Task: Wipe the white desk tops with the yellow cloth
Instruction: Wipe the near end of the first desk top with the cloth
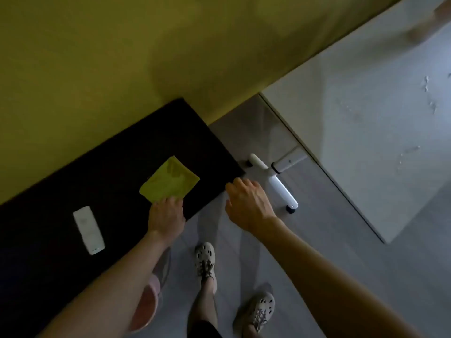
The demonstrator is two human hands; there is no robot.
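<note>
- Feet in pale perforated shoes (205, 258) are standing on a grey floor (317, 252) at the bottom of the head view, one a little ahead of the other.
- A pink rounded object (146, 303) is showing just left of the legs, partly hidden behind the left forearm; what it is cannot be told.
- Both bare forearms are reaching forward from the lower edge.
- The left hand (167, 214) is resting on the near corner of the yellow cloth (168, 182), knuckles up and fingers bent down onto the fabric. The fingertips are hiding behind the knuckles, so whether they are pinching the cloth or only pressing it cannot be told.
- The right hand (249, 203) is hovering above the floor just beside the corner of a black surface (109, 154), fingers loosely spread and holding nothing.
- The yellow cloth is lying folded and flat on that black surface, near its right end, well apart from the white desk.
- A white remote-shaped device (88, 229) is lying on the same black surface, left of the cloth.
- A white desk foot (275, 181) is standing on the floor beyond the right hand.
- The white desk top (366, 118) is filling the right side, with small pale marks (427, 84) showing on it.
- A yellow wall (122, 57) is running behind both surfaces.
</note>
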